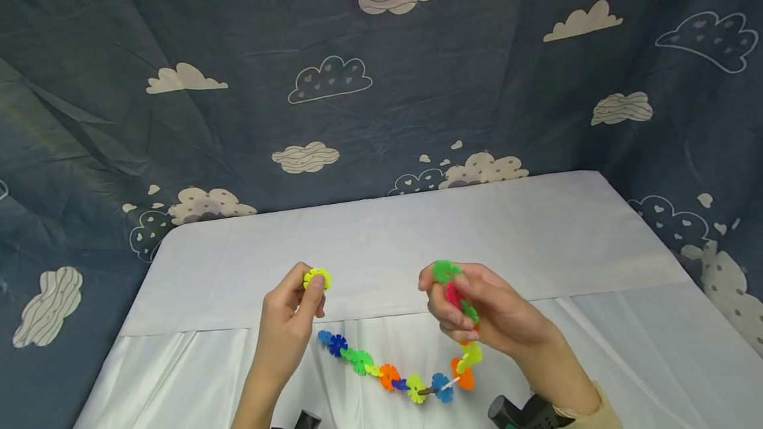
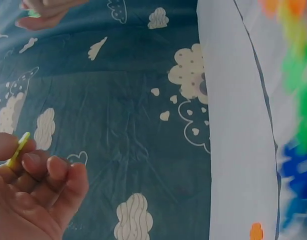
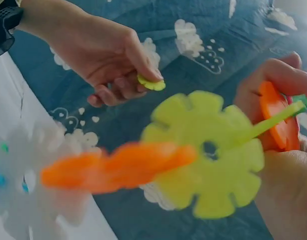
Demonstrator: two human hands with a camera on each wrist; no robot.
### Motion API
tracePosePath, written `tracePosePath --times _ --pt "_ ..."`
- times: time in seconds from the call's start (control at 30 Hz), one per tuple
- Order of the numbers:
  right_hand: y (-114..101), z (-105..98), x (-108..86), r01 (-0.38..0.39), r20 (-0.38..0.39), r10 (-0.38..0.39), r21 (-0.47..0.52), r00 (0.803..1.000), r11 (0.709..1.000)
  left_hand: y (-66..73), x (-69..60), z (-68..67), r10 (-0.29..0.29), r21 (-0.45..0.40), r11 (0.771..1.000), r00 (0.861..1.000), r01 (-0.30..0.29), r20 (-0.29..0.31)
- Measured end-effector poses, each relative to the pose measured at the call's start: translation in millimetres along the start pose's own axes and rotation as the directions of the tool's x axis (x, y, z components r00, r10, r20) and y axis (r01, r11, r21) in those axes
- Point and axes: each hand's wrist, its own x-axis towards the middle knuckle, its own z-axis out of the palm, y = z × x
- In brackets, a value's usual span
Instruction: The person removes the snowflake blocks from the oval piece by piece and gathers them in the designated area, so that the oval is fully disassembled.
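My left hand (image 1: 280,336) pinches a single yellow flower-shaped interlocking disc (image 1: 317,277) between thumb and fingers. In the left wrist view that same disc (image 2: 17,151) appears edge-on. Opposite it, my right hand (image 1: 507,316) grips one end of a chain of interlocking discs (image 1: 389,376), with a green disc (image 1: 444,271) at the top near the fingertips. From this hand the chain hangs and curves leftward in orange, yellow, blue, white and green pieces. Close to the right wrist camera, a yellow disc (image 3: 228,185) of the chain looms large. A gap separates the hands.
A white cloth covers the table (image 1: 381,237). Behind and beside it hangs a dark blue curtain (image 1: 250,118) with cloud prints. An orange piece (image 2: 256,231) shows low in the left wrist view. A black wrist device (image 1: 524,412) is on the right forearm.
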Motion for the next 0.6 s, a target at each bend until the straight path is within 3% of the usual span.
tracePosePath --times 0.13,0.23,0.33,0.43,0.53,0.6 --pt "-1.9 -5.0 -1.4 -0.016 -0.046 0.019 0.071 0.999 0.997 -3.1 1.6 -5.2 -0.11 0.013 0.994 0.994 0.11 0.027" --pt "-1.1 -6.7 -0.7 -0.107 -0.159 0.103 -0.015 0.982 0.994 -9.4 3.0 -8.8 -0.219 0.034 0.976 0.971 0.217 0.095" --pt "2.5 -8.0 1.8 -0.248 -0.307 0.187 -0.173 0.933 0.953 -18.6 4.3 -10.9 -0.34 0.079 0.94 0.927 0.331 0.16" --pt "7.1 -10.8 3.7 -0.382 -0.416 0.239 -0.304 0.877 0.873 -27.5 5.9 -12.5 -0.433 0.117 0.901 0.88 0.417 0.198" --pt "11.0 -15.3 3.2 -0.455 -0.448 0.273 -0.37 0.851 0.81 -36.9 7.0 -15.0 -0.493 0.16 0.869 0.84 0.467 0.225" --pt "12.7 -19.1 1.9 -0.476 -0.441 0.293 -0.391 0.848 0.788 -42.8 7.1 -17.0 -0.519 0.191 0.854 0.821 0.484 0.24"
